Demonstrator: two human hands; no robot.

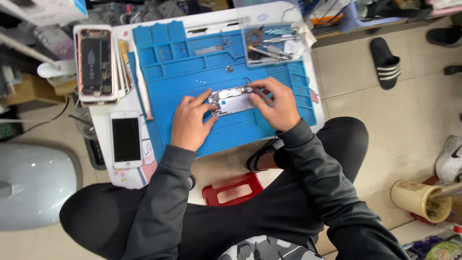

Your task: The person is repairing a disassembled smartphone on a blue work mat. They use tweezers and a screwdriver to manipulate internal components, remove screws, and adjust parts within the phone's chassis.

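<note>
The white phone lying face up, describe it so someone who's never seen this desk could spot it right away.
Start at the blue work mat on the white table. Just off the mat's left edge, nearest the person, lies the white phone, dark screen up. Unlike the opened phone beyond it, it is closed and whole.

— What's the opened phone shell made of?
— Bare metal, silvery, with a dull sheen. The mat under it looks like matt blue rubber or silicone, moulded into small trays.
— And the white phone?
— Glossy black glass in a smooth white frame. The clear box is shiny plastic.
— The sleeves?
— Soft grey knit cloth, matt. The floor is smooth pale tile, and the red stool is hard plastic.
</note>
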